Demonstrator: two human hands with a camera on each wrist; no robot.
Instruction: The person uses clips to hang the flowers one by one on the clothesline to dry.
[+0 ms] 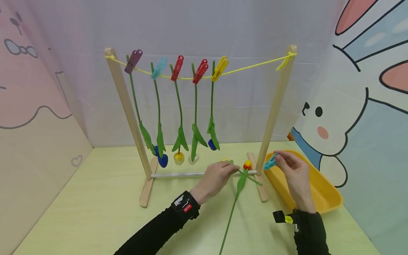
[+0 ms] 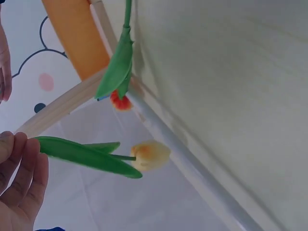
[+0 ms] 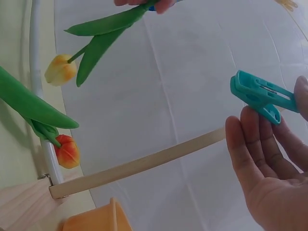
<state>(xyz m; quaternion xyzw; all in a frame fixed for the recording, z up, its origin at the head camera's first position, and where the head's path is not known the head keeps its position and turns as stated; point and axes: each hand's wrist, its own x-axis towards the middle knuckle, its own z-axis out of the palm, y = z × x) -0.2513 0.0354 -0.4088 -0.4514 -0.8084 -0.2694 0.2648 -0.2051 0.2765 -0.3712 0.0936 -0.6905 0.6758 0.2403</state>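
Observation:
My left hand [image 1: 216,180] pinches an artificial tulip [image 2: 151,155] by its green stem, just in front of the stand. That tulip's bloom is cream-yellow, and in the left wrist view it points away from the fingers. Between the thumb and fingers of my right hand [image 1: 297,174] is a teal clothespin [image 3: 257,91], raised above the yellow bin. A red-orange tulip [image 1: 241,181] lies on the table between the hands, its bloom by the stand's lower bar. Several tulips hang bloom-down from the yellow line [image 1: 255,65], each clipped at the stem by a clothespin, such as the yellow clothespin [image 1: 220,69].
The line is tied between two wooden posts, the left post [image 1: 127,113] and the right post [image 1: 276,109]. A grey bar [image 1: 178,175] joins them low down. The yellow plastic bin [image 1: 331,203] stands at the right, by a wall with a cartoon rabbit.

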